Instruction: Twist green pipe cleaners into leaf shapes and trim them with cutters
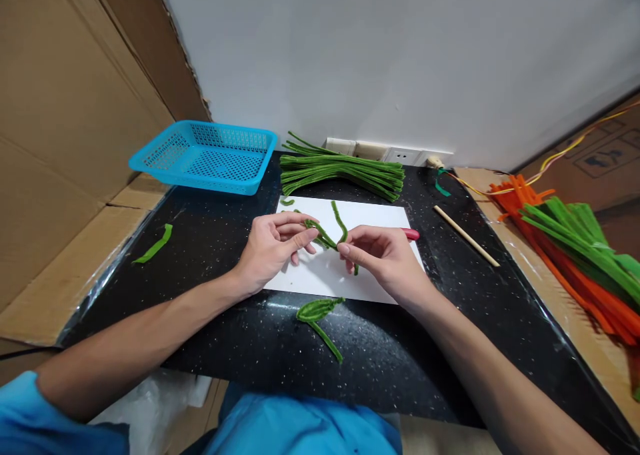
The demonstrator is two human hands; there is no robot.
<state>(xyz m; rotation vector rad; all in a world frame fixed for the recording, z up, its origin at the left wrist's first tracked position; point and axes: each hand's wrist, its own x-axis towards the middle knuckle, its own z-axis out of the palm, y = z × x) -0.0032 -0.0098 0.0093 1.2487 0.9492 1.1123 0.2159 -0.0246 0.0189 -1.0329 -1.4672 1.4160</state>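
Observation:
Both hands hold a bent green pipe cleaner above a white sheet. My left hand pinches its looped end between thumb and fingertips. My right hand is closed on the other side, where one end sticks up and a short piece shows below the fingers. In front of the sheet lies a leaf-shaped piece of twisted green pipe cleaner with a stem. A red handle shows past my right hand; the rest of it is hidden. A small green scrap sits near the sheet's far left corner.
A blue plastic basket stands at the back left, beside a bundle of green pipe cleaners. A green strip lies left, a wooden stick right. Orange pipe cleaners and green ones lie on cardboard at far right.

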